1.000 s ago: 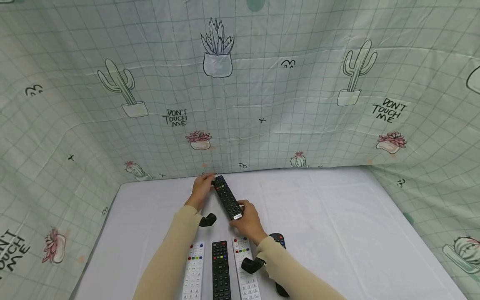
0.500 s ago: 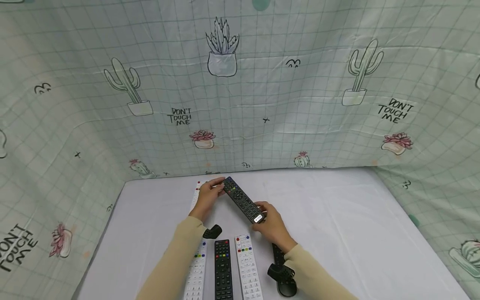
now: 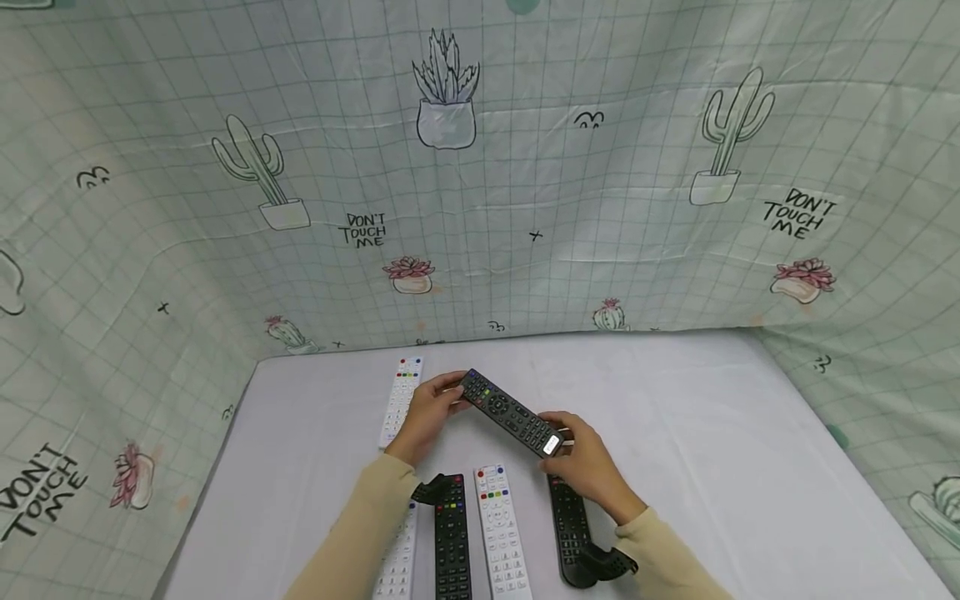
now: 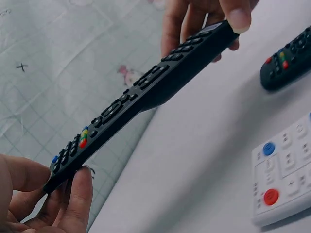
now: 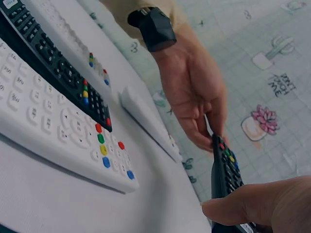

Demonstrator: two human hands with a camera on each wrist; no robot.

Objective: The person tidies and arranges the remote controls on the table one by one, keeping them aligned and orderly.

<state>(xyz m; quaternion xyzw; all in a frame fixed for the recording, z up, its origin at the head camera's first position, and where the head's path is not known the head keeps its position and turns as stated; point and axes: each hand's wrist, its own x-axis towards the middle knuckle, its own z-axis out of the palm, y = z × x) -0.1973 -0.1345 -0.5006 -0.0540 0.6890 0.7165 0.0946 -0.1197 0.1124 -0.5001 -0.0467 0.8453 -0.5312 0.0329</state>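
A black remote control [image 3: 510, 415] is held above the table at a slant, its buttons facing up. My left hand [image 3: 423, 421] pinches the end near the coloured buttons. At the other end, by a white label, my right hand [image 3: 592, 467] grips it between thumb and fingers. The left wrist view shows the remote's underside edge lifted off the tabletop. Just behind my left hand lies a white remote [image 3: 402, 392], partly covered by that hand.
Nearer me is a row of remotes: a white one [image 3: 397, 558] partly under my left sleeve, a black one [image 3: 452, 542], another white one [image 3: 501, 533] and a black one [image 3: 568, 521] below my right hand. A patterned cloth [image 3: 510, 192] walls the table's back and sides.
Both hands have carried the black remote to the right, and it has turned closer to crosswise. The white remote at the back left has come into view from behind my left hand.
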